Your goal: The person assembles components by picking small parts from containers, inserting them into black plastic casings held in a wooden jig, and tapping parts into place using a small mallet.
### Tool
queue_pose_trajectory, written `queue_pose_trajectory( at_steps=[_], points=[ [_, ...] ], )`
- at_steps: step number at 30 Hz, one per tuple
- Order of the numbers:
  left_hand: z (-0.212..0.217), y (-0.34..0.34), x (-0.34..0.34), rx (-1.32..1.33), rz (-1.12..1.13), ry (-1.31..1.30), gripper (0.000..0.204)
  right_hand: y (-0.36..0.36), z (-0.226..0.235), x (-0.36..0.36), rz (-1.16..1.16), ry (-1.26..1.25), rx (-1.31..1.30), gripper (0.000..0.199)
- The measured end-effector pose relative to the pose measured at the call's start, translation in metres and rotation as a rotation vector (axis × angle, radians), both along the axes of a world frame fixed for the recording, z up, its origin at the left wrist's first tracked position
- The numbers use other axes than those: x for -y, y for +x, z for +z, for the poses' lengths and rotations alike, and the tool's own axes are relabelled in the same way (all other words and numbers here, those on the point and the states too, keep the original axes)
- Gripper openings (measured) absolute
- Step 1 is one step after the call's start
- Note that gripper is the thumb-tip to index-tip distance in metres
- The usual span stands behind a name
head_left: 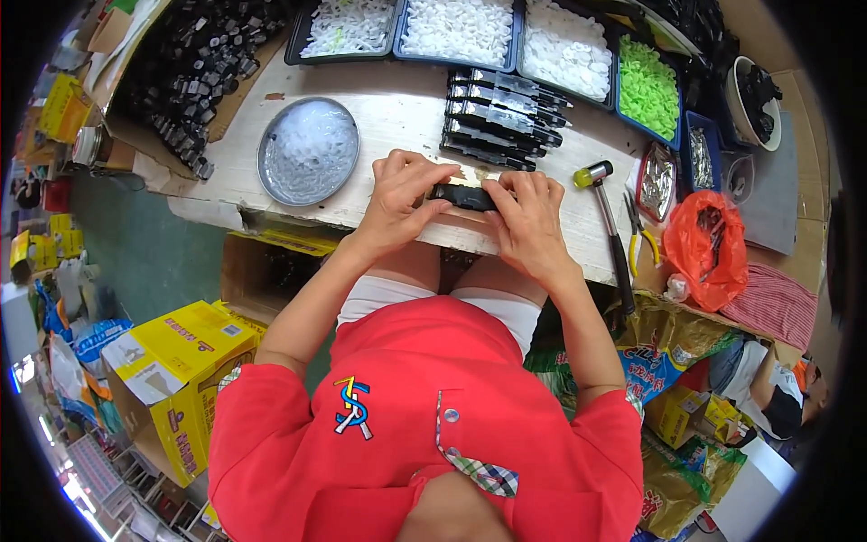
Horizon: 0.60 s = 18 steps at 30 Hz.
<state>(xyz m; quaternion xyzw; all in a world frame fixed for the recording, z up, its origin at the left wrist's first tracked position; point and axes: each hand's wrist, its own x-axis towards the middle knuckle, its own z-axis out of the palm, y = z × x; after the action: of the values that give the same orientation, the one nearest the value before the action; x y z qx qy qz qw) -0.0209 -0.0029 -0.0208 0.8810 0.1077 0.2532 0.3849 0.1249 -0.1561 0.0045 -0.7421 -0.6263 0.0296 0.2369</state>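
At the front edge of the worktable I hold a black oblong plastic part level between both hands. My left hand is closed on its left end, thumb at the near side and index finger along the far side. My right hand grips the right end, with the thumb pressed on it. Just beyond it, a stack of black parts with shiny metal strips lies on the table. Left of my hands is a round metal dish with a whitish, translucent heap in it.
Trays of white pieces and a tray of green pieces line the far side. A hammer, yellow-handled pliers and a red plastic bag lie at right. A carton of black parts stands far left.
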Motion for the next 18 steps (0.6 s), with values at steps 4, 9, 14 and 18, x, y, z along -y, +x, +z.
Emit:
queue_pose_trajectory(
  at_steps=[4,9,14,18],
  points=[
    [0.000,0.004,-0.004,-0.021,-0.025,0.014,0.040,0.002,-0.002,-0.001,0.000,0.005,0.004,0.035],
    [0.003,0.008,-0.008,-0.102,-0.071,0.058,0.039,0.001,-0.002,0.000,-0.001,0.011,0.003,0.035],
    [0.001,0.011,-0.009,-0.051,-0.121,0.115,0.034,0.004,-0.004,0.003,-0.006,0.055,-0.030,0.034],
    [0.006,0.012,-0.011,-0.081,-0.145,0.154,0.031,0.015,-0.005,0.012,-0.038,0.121,-0.133,0.033]
  ],
)
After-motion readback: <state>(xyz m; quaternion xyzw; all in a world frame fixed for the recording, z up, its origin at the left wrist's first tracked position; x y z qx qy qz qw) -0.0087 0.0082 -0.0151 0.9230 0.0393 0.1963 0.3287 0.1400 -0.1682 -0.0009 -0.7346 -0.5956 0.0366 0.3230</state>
